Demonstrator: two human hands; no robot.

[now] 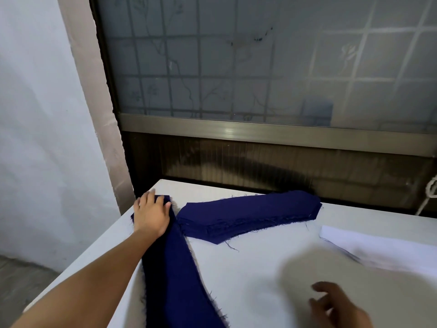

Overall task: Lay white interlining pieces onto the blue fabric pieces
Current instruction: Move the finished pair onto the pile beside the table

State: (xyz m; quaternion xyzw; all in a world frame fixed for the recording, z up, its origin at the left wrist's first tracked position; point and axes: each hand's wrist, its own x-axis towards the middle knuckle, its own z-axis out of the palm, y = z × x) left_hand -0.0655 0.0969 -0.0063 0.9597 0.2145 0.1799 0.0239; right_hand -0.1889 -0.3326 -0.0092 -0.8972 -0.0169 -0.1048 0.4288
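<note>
Left hand (pixel 151 215) presses flat on the far end of the blue strip (pixel 175 275) at the table (pixel 260 268) far-left corner; right hand (pixel 335 306), fingers loose and empty, is nearer the white interlining (pixel 383 247) lying toward the right edge

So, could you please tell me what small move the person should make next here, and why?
Probably the right hand should reach for the white interlining piece lying further right and pick it up. The left hand presses the far end of the long blue strip flat, that strip carries no white piece yet, and the right hand holds nothing.
</note>
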